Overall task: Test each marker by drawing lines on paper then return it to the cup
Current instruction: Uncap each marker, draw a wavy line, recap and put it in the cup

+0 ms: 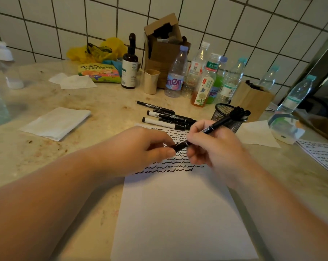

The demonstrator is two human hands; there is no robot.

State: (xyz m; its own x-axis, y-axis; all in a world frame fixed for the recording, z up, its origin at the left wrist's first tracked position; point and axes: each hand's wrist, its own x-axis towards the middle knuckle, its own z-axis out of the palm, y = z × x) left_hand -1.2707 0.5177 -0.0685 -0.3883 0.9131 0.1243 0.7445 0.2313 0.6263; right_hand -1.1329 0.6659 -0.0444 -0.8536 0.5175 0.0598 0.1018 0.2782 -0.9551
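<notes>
Pinching one black marker [212, 129] — both hands' fingers [167, 152] closed on it — label unreadable.

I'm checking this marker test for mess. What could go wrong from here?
1. Both hands, left hand and right hand, grip one marker right above the paper; a slip at the cap end could leave a stray mark or ink on the fingers.
2. The mesh cup stands just behind the right hand, so a careless reach might tip it.
3. The loose markers lying beyond the paper could roll.
</notes>
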